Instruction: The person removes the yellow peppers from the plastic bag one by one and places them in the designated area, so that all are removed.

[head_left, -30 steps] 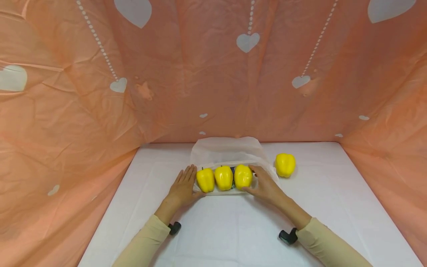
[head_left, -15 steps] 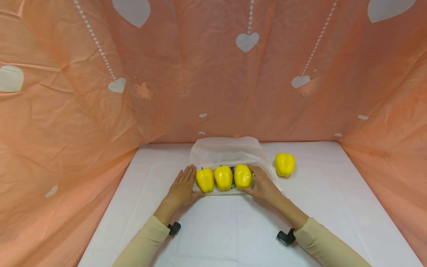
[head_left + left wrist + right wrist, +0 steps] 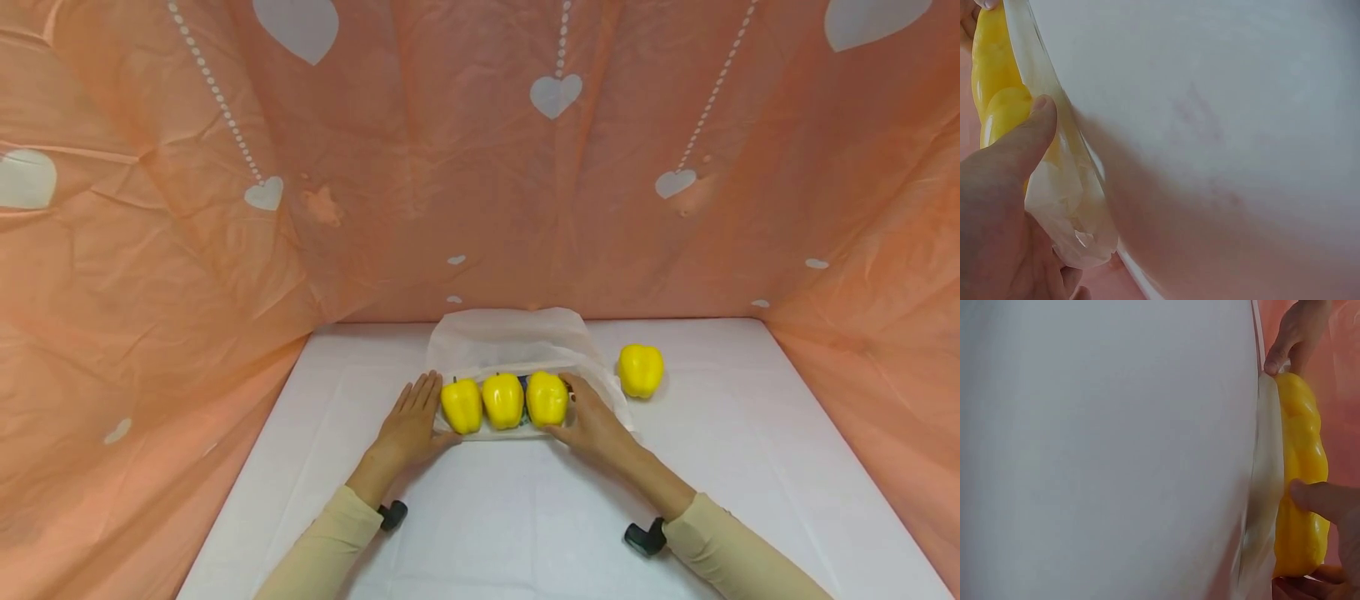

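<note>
If squeezed unevenly from both ends, perhaps liable to buckle out of line. Listed left to right: left pepper, middle pepper, right pepper; all yellow, side by side at the near side of a whitish plastic sheet, toward the far middle of a white table. Cannot tell whether merely laid on the plastic or partly tucked into it. Fourth item, loose pepper: far right, just beside the sheet's right side.

Left hand: at the left end of the row, fingers straight along the left side, thumb reaching along the near side; no curled hold visible. Right hand: thumb on the near side of the right pepper, fingers bent toward the far side; grasping.

Hazards, as judged. Left pepper: braced rather than gripped, so apt to roll askew if pushed from the right. Middle pepper: touched by neither hand, smooth and rounded, so apt to pop up or drift near or far under pressure. Plastic sheet: thin and creased, so apt to bunch or slide under the fingers, dragging the row along. Loose pepper: apt to roll if knocked by a wide swing from the right hand.
</note>
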The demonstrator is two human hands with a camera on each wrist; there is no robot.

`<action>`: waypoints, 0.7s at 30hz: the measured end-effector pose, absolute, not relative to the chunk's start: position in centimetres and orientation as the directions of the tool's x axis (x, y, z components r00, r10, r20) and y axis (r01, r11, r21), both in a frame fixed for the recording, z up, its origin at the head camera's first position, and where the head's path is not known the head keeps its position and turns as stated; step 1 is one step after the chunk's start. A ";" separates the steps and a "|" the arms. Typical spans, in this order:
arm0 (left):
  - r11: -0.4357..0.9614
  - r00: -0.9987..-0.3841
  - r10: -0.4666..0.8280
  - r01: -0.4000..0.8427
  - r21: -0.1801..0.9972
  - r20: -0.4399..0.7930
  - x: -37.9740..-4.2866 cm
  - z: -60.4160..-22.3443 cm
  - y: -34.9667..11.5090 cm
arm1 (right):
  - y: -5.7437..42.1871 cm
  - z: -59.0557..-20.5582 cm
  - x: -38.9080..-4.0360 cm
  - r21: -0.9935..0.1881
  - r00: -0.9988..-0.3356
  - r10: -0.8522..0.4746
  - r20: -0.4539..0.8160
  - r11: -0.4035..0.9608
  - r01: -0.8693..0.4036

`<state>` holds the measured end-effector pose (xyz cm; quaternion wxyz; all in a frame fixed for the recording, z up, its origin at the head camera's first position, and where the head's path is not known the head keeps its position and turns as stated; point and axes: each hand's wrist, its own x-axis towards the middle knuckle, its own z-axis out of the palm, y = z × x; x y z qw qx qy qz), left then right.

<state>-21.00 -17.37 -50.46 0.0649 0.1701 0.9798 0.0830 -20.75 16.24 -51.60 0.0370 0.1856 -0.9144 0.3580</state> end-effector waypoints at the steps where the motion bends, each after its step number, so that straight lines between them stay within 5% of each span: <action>1: 0.928 -0.934 0.343 0.322 0.186 -0.099 -21.0 -50.4 -17.4 | 16.3 -51.5 -20.7 -0.643 -0.928 -0.315 0.197 0.673 -0.365; 12: 0.926 -0.933 0.342 0.314 0.210 -0.111 -20.8 -50.4 -17.4 | 16.6 -51.2 -19.8 -0.664 -0.933 -0.314 0.177 0.661 -0.349; 21: 0.928 -0.934 0.342 0.317 0.196 -0.104 -21.0 -50.5 -17.4 | 17.0 -50.1 -19.3 -0.637 -0.900 -0.327 0.287 0.637 -0.434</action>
